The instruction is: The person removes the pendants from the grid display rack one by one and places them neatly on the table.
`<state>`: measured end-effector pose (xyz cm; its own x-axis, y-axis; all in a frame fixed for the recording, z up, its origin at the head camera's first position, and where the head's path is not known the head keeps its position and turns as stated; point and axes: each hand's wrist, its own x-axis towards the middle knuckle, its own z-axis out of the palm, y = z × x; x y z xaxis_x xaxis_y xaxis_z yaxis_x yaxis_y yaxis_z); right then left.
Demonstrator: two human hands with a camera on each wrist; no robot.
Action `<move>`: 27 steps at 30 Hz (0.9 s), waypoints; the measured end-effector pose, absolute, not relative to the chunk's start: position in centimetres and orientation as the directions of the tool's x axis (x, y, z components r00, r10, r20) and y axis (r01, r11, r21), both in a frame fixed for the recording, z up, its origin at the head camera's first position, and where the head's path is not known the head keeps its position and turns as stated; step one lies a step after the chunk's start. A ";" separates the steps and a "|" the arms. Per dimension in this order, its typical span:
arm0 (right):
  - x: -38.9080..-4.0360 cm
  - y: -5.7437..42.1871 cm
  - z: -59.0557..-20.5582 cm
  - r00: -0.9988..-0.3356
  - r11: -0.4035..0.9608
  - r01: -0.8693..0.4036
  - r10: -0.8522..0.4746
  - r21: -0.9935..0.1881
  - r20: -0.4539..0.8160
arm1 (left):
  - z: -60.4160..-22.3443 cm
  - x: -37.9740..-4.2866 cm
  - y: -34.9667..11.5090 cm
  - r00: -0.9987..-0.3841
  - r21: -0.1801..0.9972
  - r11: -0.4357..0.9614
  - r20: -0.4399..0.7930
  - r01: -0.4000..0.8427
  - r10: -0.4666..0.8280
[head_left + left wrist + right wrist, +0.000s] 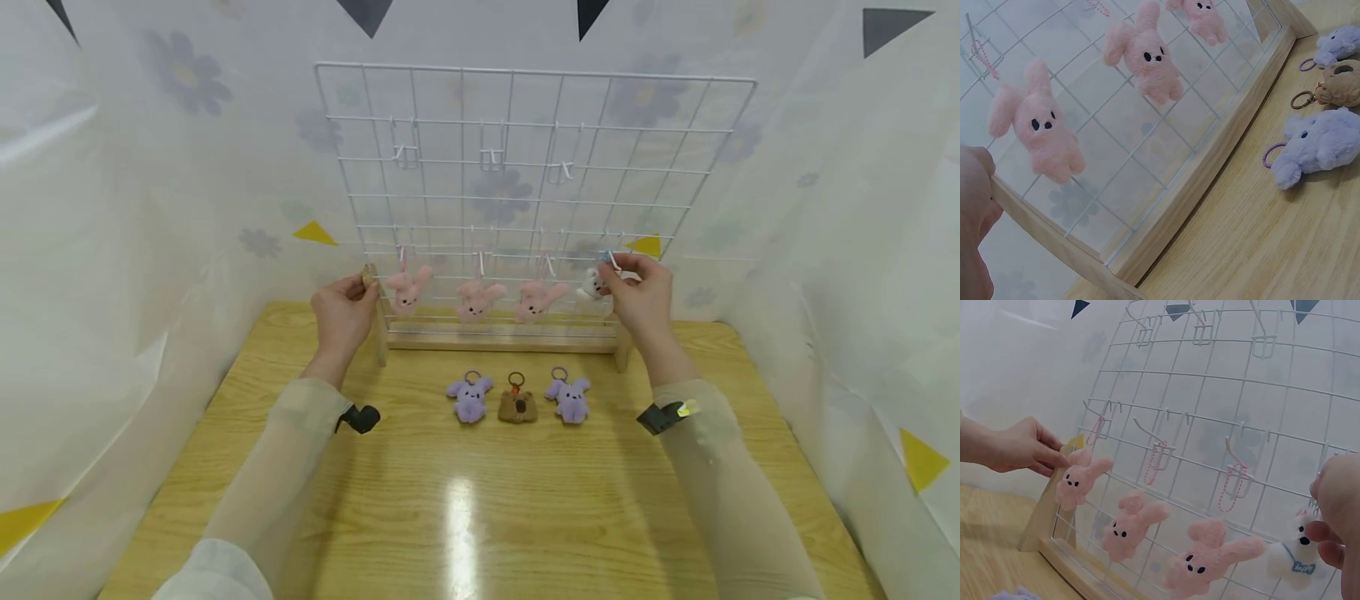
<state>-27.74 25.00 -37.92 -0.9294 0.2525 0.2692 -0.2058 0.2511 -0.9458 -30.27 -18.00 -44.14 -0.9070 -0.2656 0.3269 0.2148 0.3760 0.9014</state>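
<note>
My left hand (pixel 345 315) pinches the top of the wooden side post (pixel 1041 515) of a white wire grid rack (pixel 525 75). At the rack's lower right, my right hand (pixel 645 293) holds a white plush keychain (pixel 1290 559) with a blue tag, close to a white hook (pixel 613 261). Its chain is mostly hidden behind the fingers. Left of it, three pink plush bunnies hang from lower hooks by pink bead chains: a left one (pixel 407 293), a middle one (pixel 474 302) and a right one (pixel 536 302).
On the wooden table (pixel 420 500), before the rack's base bar (pixel 502 342), lie a purple plush keychain (pixel 470 401), a brown one (pixel 517 407) and another purple one (pixel 572 402). Three bare hooks, one at the left (pixel 403 154), sit higher on the grid. White patterned sheeting surrounds the table.
</note>
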 end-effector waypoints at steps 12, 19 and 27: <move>-27.9 24.6 -37.9 -0.929 0.197 -0.181 0.288 -0.963 0.234 | -44.2 -30.4 -17.9 -0.905 0.906 0.368 0.322 0.211 -0.276; -27.8 24.6 -37.9 -0.925 0.140 -0.198 0.301 -0.970 0.232 | -44.2 -30.3 -17.9 -0.909 0.905 0.371 0.319 0.209 -0.267; -27.5 25.2 -37.7 -0.938 0.215 -0.192 0.246 -0.958 0.243 | -44.2 -30.4 -18.0 -0.915 0.912 0.366 0.297 0.186 -0.273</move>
<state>-27.48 25.17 -37.71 -0.9384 0.2458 0.2430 -0.1918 0.2147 -0.9577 -30.42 -17.99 -44.19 -0.9152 -0.2729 0.2966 0.1863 0.3661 0.9117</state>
